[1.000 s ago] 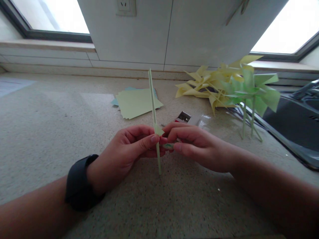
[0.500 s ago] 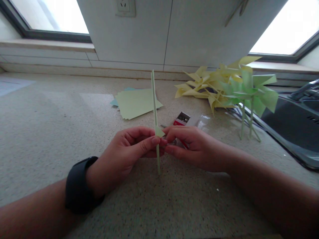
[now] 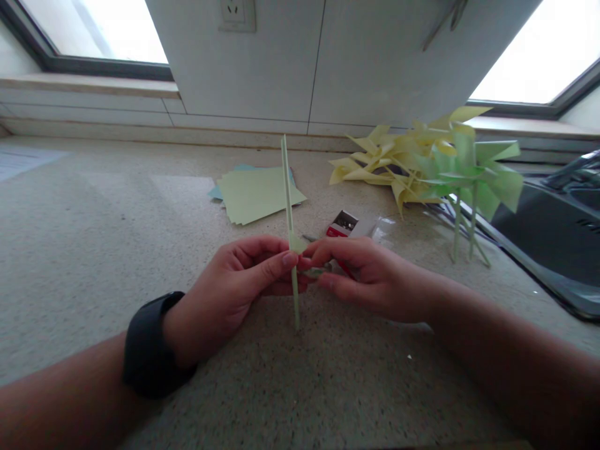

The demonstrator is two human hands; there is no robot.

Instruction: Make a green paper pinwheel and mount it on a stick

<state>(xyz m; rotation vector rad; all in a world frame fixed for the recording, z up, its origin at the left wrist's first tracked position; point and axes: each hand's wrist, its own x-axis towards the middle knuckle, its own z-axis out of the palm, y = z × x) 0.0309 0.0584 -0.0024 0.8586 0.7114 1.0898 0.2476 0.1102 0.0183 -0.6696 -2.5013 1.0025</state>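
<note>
A pale green sheet of paper [image 3: 287,187] stands upright between my hands, seen nearly edge-on, with a small folded corner sticking out to the right. My left hand [image 3: 253,269] pinches it near the lower middle, thumb on the near side. Beside that corner, the fingers of my right hand [image 3: 360,269] are bent, index fingertip close against the paper. Whatever these fingers hold is too hidden to name. Under them a thin red object [image 3: 345,270] partly shows on the countertop. Just behind stands a small open red-and-white box [image 3: 343,224] of tiny metal pieces.
Behind my left hand lies a stack of pale green and blue paper [image 3: 255,194]. Yellow paper pinwheels [image 3: 375,162] and green pinwheels [image 3: 473,169] on sticks rest at the back right. A dark sink [image 3: 553,231] borders the right side. Clear plastic [image 3: 383,228] lies by the box.
The green sheet has shifted slightly to the left with my left hand. My right thumb has drawn back a little from the left fingertips, while the index finger stays near the folded corner.
</note>
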